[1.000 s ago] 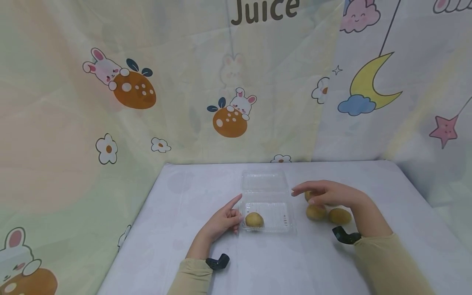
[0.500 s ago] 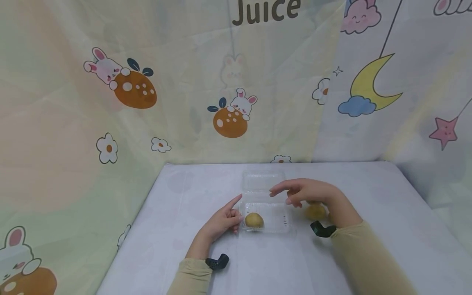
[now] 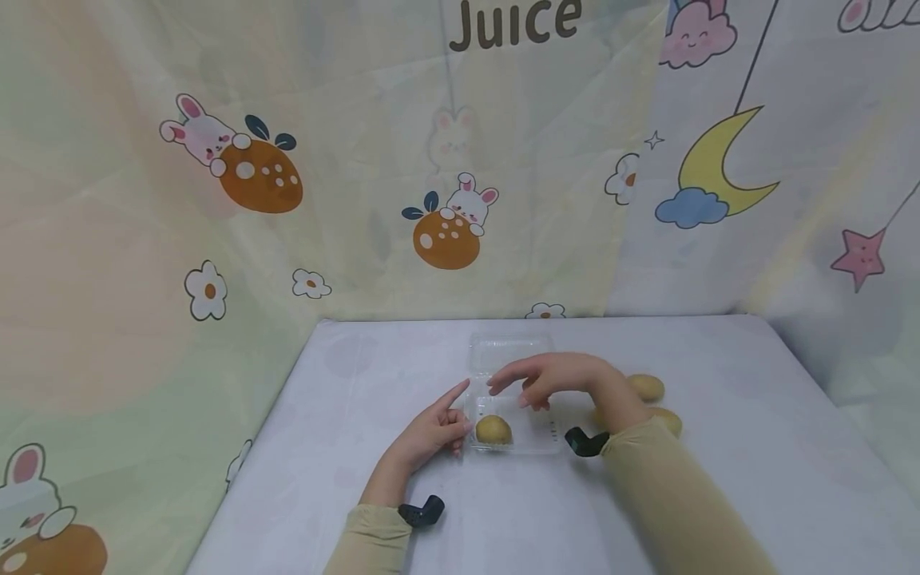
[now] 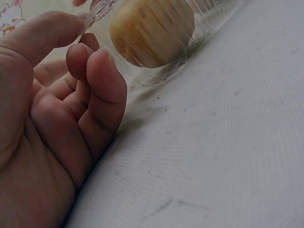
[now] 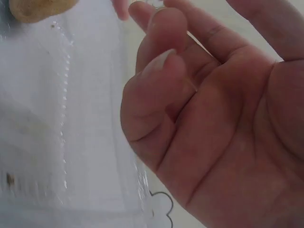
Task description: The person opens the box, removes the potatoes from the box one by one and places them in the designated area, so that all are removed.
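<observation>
An open clear plastic container (image 3: pixel 530 444) lies mid-table, its lid (image 3: pixel 512 345) folded back away from me. One potato (image 3: pixel 493 430) sits in the front left of the base; the left wrist view shows this potato (image 4: pixel 152 31) through the clear wall. At the container's left side, my left hand (image 3: pixel 430 435) pinches the rim, with the index finger stretched forward along it. My right hand (image 3: pixel 557 378) hovers over the area between base and lid, fingers loosely bent. The right wrist view shows the palm of that right hand (image 5: pixel 223 109) with nothing held.
To the right of the container, past my right wrist, lie potatoes (image 3: pixel 645 387), one of them mostly hidden behind the wrist. The table has a white cloth (image 3: pixel 374 375). A printed curtain (image 3: pixel 359 160) with bunnies stands behind it.
My right hand has moved left, from over the potatoes on the right to above the container. The left hand and the potato in the container have stayed put.
</observation>
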Motion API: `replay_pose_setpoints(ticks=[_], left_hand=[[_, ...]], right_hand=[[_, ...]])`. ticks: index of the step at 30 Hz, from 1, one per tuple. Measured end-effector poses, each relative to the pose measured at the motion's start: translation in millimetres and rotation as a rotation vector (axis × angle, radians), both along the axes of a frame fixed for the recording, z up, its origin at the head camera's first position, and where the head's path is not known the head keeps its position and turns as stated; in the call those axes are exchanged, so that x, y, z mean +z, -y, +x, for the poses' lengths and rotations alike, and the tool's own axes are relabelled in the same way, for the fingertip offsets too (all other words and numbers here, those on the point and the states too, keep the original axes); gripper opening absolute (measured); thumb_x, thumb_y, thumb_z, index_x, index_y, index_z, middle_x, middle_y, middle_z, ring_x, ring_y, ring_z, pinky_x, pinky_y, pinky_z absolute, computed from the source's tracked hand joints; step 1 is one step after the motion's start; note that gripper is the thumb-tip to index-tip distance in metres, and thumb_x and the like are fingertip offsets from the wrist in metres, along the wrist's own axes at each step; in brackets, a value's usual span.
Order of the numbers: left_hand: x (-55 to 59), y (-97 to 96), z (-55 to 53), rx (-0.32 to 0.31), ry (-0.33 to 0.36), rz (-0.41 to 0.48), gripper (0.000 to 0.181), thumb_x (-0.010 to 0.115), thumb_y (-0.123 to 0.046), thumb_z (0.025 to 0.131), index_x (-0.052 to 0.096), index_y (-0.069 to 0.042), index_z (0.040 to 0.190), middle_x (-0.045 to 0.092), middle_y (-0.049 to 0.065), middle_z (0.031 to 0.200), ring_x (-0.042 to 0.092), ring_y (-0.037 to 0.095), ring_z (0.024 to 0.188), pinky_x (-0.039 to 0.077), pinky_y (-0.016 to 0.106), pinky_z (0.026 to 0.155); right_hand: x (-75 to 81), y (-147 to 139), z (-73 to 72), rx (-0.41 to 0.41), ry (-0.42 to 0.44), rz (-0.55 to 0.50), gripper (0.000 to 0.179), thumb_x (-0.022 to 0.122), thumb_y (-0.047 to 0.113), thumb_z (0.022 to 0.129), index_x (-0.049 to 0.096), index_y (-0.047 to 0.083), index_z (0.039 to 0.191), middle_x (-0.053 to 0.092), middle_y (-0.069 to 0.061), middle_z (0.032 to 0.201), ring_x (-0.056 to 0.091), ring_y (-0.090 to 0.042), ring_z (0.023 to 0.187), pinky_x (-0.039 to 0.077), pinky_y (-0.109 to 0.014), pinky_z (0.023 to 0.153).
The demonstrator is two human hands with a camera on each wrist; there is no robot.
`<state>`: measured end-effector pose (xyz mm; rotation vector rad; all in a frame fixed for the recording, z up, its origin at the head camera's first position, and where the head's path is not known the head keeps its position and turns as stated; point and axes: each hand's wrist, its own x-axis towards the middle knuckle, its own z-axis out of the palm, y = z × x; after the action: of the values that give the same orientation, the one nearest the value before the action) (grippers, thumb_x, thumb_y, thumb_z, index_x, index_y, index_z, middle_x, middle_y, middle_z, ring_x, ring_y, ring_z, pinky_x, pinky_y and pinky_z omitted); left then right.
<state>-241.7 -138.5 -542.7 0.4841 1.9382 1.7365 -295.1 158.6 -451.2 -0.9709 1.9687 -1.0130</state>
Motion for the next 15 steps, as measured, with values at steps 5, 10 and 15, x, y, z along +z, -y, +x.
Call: replay_pose_setpoints(ticks=[5, 10, 15], left_hand=[[-0.4, 0.4, -0.7, -0.007, 0.013, 0.016, 0.086, 0.072, -0.023, 0.091, 0.019, -0.028, 0.159, 0.057, -0.001, 0.078, 0.052, 0.013, 0.061, 0.054, 0.030, 0.061], [-1.2, 1.6, -1.6, -0.004, 0.014, 0.015, 0.084, 0.070, -0.020, 0.092, 0.020, -0.030, 0.158, 0.058, 0.000, 0.079, 0.052, 0.013, 0.062, 0.054, 0.030, 0.061], [-1.2, 1.6, 0.2, -0.001, 0.009, 0.004, 0.082, 0.071, -0.023, 0.092, 0.022, -0.033, 0.157, 0.058, 0.000, 0.079, 0.053, 0.014, 0.062, 0.054, 0.030, 0.062]], right_hand=[[-5.5, 17, -2.6, 0.012, 0.042, 0.040, 0.049, 0.060, 0.017, 0.095, 0.053, 0.024, 0.142, 0.055, -0.004, 0.144, 0.053, -0.014, 0.066, 0.050, -0.039, 0.063], [-11.8, 33, -6.8, 0.016, 0.105, 0.109, 0.049, 0.065, 0.021, 0.093, 0.054, 0.027, 0.140, 0.056, 0.004, 0.140, 0.054, -0.015, 0.073, 0.050, -0.032, 0.067], [-22.1, 42, -10.2, 0.033, 0.151, 0.179, 0.044, 0.070, 0.031, 0.091, 0.058, 0.031, 0.134, 0.058, 0.010, 0.135, 0.055, -0.014, 0.073, 0.049, -0.029, 0.064]])
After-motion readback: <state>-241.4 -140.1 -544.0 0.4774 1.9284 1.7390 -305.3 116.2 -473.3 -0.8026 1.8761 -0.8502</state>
